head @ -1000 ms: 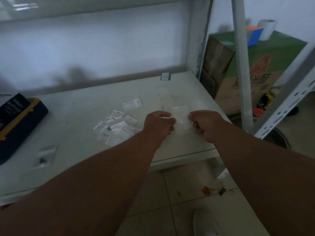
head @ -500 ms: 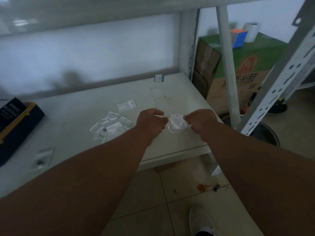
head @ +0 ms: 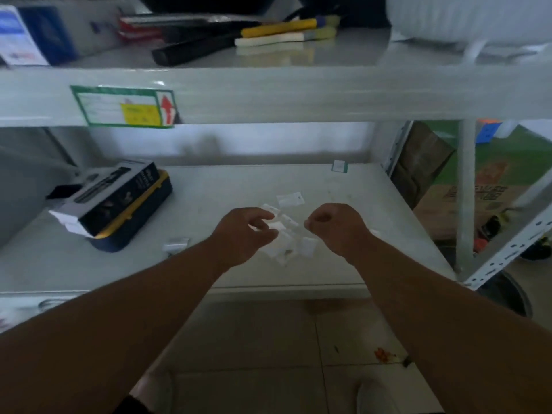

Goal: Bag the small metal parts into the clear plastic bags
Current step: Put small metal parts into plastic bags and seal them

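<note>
Near the centre of the frame, both hands hovered over a loose heap of small clear plastic bags (head: 283, 243) on the white shelf (head: 224, 189). The left hand (head: 243, 234) had its fingers spread apart, reaching toward a bag without clearly gripping one. The right hand (head: 334, 225) had its fingers curled together; whether they pinched a metal part could not be told. One dark speck in the heap suggested at least one bag already filled; another bag (head: 176, 243) lay apart to the left, below a dark box (head: 116, 195). Judging by the heap, bagging looked partly done, with more bags left.
</note>
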